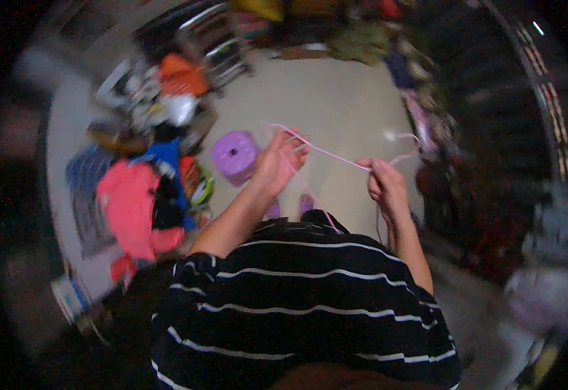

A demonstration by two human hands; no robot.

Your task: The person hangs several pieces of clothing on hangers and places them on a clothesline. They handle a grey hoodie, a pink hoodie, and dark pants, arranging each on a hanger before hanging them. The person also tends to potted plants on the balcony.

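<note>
A thin pink cord [332, 154] stretches between my two hands. My left hand [284, 158] is palm up with its fingers apart and slightly curled. The cord passes over its fingertips, and another length crosses the palm and slants down to the waist of my striped shirt. My right hand [386, 183] pinches the cord between thumb and fingers, and a pale length trails beyond it to the right. Just left of my left hand, on the floor, stands a purple plastic stool [229, 168] with a hole in its top. Blur hides the finer finger contacts.
Pale floor [313, 97] lies before my feet in purple footwear [306, 202]. To the left are a pink cloth item [128, 207], a blue item [169, 158] and an orange bag-like item [181, 75]. A metal rack [216, 46] stands beyond. Dark, blurred clutter lines the right.
</note>
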